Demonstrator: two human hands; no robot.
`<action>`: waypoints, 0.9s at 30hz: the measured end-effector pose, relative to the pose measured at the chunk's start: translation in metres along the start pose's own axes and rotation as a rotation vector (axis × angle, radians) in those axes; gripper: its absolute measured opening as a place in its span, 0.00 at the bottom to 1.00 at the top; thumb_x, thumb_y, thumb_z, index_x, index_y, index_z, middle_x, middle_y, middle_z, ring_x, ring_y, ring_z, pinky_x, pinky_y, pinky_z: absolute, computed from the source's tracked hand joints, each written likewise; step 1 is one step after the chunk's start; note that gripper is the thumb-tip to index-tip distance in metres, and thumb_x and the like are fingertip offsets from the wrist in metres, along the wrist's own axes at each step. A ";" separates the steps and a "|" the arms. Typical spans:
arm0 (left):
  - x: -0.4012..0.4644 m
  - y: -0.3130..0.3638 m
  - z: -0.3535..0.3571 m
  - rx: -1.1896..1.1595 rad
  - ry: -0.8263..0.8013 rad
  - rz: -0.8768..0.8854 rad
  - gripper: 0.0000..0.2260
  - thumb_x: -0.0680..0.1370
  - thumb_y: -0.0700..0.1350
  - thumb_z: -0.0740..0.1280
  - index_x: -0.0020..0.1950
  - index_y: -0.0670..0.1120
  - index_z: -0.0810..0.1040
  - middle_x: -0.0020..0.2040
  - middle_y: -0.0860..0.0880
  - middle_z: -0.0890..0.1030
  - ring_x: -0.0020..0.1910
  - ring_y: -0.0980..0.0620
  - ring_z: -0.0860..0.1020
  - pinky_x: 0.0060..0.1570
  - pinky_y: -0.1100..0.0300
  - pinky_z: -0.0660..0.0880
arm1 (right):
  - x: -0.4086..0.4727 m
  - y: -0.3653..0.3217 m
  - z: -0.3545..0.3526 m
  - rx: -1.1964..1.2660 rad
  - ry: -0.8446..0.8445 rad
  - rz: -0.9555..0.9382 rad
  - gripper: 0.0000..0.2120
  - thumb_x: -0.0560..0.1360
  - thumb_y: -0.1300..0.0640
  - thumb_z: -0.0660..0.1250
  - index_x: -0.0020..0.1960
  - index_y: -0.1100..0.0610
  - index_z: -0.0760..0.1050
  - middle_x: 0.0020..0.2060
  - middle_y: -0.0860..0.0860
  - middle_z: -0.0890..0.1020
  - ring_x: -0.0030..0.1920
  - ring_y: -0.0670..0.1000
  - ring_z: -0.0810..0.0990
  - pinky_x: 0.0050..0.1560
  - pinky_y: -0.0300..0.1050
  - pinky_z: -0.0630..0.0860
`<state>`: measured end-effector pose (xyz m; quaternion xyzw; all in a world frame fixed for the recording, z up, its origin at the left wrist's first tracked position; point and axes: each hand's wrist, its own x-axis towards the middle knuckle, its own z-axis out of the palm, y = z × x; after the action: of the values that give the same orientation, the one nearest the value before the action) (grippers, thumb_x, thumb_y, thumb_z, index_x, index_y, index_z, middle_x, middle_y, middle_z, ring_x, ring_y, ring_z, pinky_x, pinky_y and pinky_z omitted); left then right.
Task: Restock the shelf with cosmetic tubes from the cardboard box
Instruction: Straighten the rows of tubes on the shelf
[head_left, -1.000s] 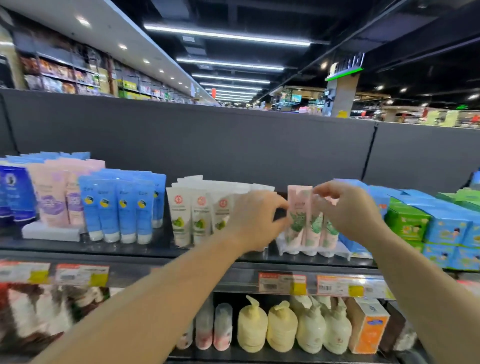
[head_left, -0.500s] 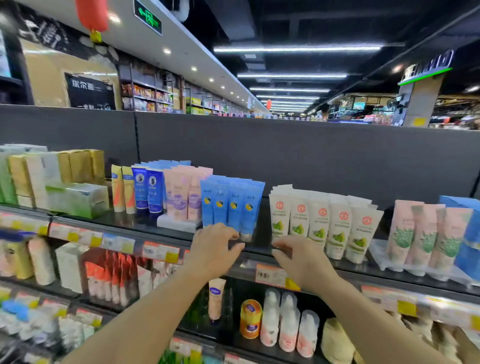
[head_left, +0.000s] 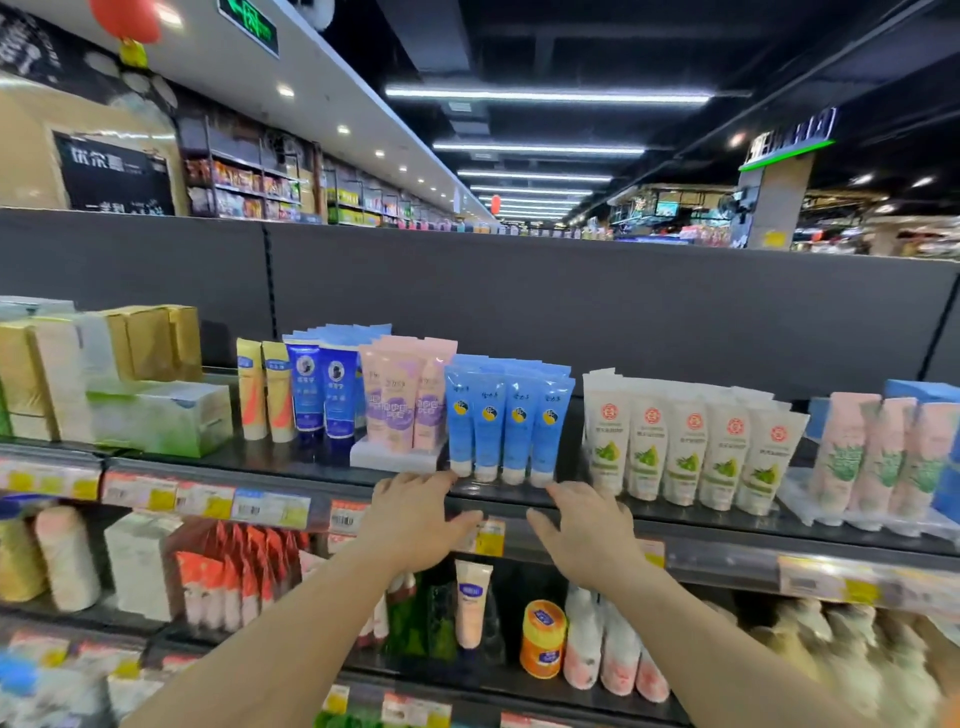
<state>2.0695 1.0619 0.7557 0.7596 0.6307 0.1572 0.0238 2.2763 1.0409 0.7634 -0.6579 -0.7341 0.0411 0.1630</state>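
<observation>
A row of light blue cosmetic tubes (head_left: 506, 426) stands caps-down on the top shelf (head_left: 291, 465). My left hand (head_left: 415, 525) reaches up just below their left end, fingers straight and spread, fingertips at the shelf's front edge. My right hand (head_left: 584, 535) is held the same way under the row's right end. Neither hand holds anything. White tubes with green leaves (head_left: 691, 447) stand to the right, pink tubes with green print (head_left: 872, 457) further right. Pink-purple tubes (head_left: 402, 405) and dark blue tubes (head_left: 322, 389) stand to the left. No cardboard box is in view.
Gold and green boxes (head_left: 130, 384) fill the shelf's left end. Price tags (head_left: 249, 506) line the shelf edge. The lower shelf holds a peach tube (head_left: 471, 603), an orange jar (head_left: 543, 644), pink-white bottles (head_left: 608, 649) and red packs (head_left: 234, 577). A grey back panel (head_left: 571, 301) rises behind.
My view and both hands have shifted left along the shelf, from the pink green-print tubes to the blue tubes. Both hands let go and now hold nothing.
</observation>
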 end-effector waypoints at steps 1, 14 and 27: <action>0.001 0.000 0.000 -0.028 0.003 -0.009 0.28 0.77 0.65 0.58 0.74 0.54 0.62 0.70 0.50 0.71 0.71 0.49 0.65 0.72 0.49 0.58 | 0.001 -0.001 0.001 0.009 -0.003 0.013 0.25 0.80 0.41 0.55 0.74 0.49 0.62 0.71 0.49 0.69 0.72 0.54 0.63 0.71 0.56 0.60; 0.005 0.004 -0.007 -0.180 0.014 -0.037 0.25 0.76 0.60 0.64 0.71 0.53 0.66 0.65 0.50 0.73 0.66 0.49 0.68 0.67 0.53 0.64 | 0.014 -0.002 0.003 0.020 -0.003 0.091 0.25 0.80 0.41 0.56 0.73 0.50 0.61 0.60 0.52 0.77 0.64 0.54 0.72 0.68 0.53 0.64; 0.015 0.001 0.000 -0.143 0.011 0.001 0.26 0.75 0.62 0.65 0.70 0.54 0.66 0.64 0.52 0.75 0.64 0.52 0.70 0.68 0.51 0.63 | 0.015 0.005 0.005 0.013 0.002 0.068 0.26 0.79 0.40 0.56 0.73 0.50 0.62 0.61 0.51 0.77 0.64 0.54 0.71 0.69 0.54 0.63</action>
<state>2.0728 1.0762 0.7587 0.7555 0.6175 0.2059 0.0745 2.2782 1.0572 0.7599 -0.6815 -0.7108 0.0508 0.1666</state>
